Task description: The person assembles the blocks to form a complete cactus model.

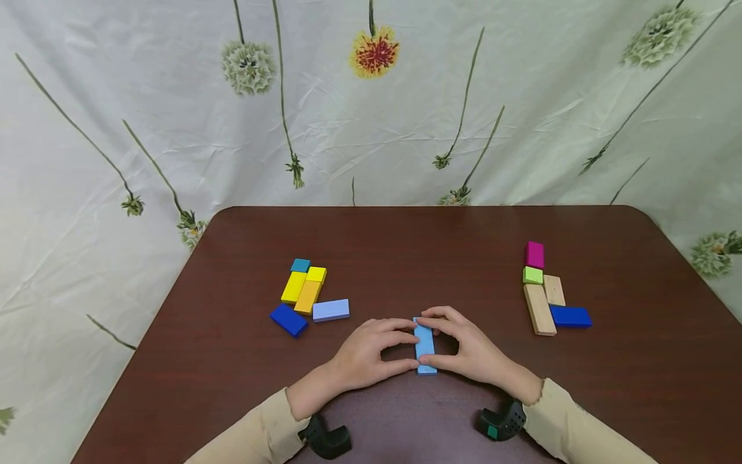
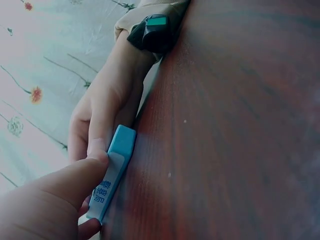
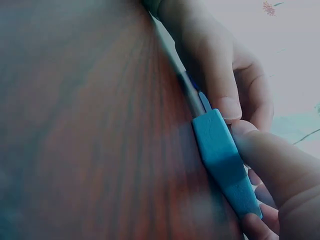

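Note:
A light blue block (image 1: 425, 348) lies lengthwise on the table between both hands, near its front. My left hand (image 1: 371, 353) holds the block's left side, with the thumb near the close end and fingertips farther up. My right hand (image 1: 474, 348) holds it from the right, its thumb by the near end and a finger at the far end. Blue printed characters show on one face of the block (image 2: 107, 185) in the left wrist view. In the right wrist view, a plain side of the block (image 3: 225, 160) faces the camera.
Left on the brown table (image 1: 406, 251) is a cluster with yellow blocks (image 1: 294, 287), an orange block (image 1: 308, 297), a dark blue block (image 1: 288, 320) and a periwinkle block (image 1: 331, 310). Wooden blocks (image 1: 540, 310), a magenta block (image 1: 535, 255), a green block (image 1: 532, 276) and a blue block (image 1: 570, 316) lie right.

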### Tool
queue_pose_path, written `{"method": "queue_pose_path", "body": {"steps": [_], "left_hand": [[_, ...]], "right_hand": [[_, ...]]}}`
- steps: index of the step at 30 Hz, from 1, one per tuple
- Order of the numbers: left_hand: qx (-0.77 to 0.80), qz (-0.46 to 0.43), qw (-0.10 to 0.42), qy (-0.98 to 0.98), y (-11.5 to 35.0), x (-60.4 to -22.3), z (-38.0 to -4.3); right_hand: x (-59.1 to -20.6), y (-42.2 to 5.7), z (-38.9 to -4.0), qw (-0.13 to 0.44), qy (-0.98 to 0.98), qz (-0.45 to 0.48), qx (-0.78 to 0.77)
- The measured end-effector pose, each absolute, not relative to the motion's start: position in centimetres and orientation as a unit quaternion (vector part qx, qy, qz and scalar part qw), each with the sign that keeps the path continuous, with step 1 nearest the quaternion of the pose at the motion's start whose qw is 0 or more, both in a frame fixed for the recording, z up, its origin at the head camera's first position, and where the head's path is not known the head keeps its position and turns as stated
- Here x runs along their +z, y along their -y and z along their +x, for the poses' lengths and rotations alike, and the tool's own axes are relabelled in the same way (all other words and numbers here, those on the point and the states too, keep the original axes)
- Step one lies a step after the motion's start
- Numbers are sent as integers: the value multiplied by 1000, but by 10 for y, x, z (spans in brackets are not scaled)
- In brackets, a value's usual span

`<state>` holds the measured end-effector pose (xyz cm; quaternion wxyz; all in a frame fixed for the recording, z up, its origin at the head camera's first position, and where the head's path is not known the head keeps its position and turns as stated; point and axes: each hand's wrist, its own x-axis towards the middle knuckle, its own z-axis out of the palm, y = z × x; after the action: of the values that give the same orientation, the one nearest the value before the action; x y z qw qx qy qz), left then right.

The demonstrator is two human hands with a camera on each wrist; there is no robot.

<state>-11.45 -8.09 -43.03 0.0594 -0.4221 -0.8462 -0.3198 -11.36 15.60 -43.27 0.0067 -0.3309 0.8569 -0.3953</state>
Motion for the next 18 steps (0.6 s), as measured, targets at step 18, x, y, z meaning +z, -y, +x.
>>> {"method": "queue_pose_path", "body": {"steps": [18], "left_hand": [[-328,-436,30,837,85,-432,-108]], "right_hand": [[-436,-168,-100,12,-838,-391,-381]]}}
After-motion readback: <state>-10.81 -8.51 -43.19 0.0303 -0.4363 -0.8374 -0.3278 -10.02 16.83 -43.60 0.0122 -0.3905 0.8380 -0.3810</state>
